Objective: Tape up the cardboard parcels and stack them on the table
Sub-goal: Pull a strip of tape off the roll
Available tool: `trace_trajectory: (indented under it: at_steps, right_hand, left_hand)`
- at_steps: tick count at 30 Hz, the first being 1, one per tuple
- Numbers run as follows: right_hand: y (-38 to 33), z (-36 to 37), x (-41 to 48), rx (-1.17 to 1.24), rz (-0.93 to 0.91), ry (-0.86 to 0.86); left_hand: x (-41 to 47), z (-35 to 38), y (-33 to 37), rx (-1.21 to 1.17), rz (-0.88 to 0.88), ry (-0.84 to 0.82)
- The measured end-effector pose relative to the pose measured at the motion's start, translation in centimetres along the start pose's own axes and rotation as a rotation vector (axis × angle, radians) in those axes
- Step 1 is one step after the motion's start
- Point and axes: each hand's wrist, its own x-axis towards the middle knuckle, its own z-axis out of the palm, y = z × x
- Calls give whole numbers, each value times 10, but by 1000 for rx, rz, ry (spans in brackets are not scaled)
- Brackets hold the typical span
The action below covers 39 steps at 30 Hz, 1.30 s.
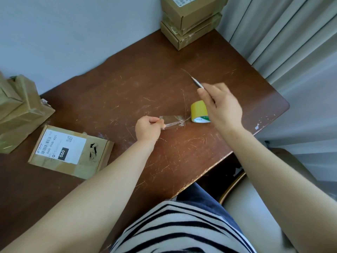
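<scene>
A: What is seen from left to right?

B: At the far left edge, a taped pile of parcels (16,110) is stacked. Beside it, a flat labelled parcel (71,151) is laid on the brown tabletop (127,84). A strip of clear tape (172,121) is stretched between the left hand (148,129) and a yellow tape roll (199,112) stood on edge. Further right, a thin blade (196,82) is held by the right hand (221,105). A second stack of parcels (189,21) is set in the far corner.

A: How would the tape handle?

B: It is judged light, limp and sticky, so only its free end should be pinched and it should be kept taut.

A: And the fingers?

B: The left fingers (161,123) are pinched closed on the tape end. The right fingers are clenched around the blade's handle, above the roll.
</scene>
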Motion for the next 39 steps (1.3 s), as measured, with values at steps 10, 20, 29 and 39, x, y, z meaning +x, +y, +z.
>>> trace_trajectory:
  at_steps: [10,20,29,39]
  right_hand:
    - [14,54,-59,-211,368,-522]
    - [13,71,-48,-486,260,-503]
    - [31,61,-79,-471,252,-499]
    - [3,67,-86,-169,105,-197]
  left_hand:
    - [1,0,-2,-38,5,-12]
    - [-2,0,3,-28,64,2]
    - [1,-10,8,40,154,26]
    - [3,-67,25,-36,209,-158]
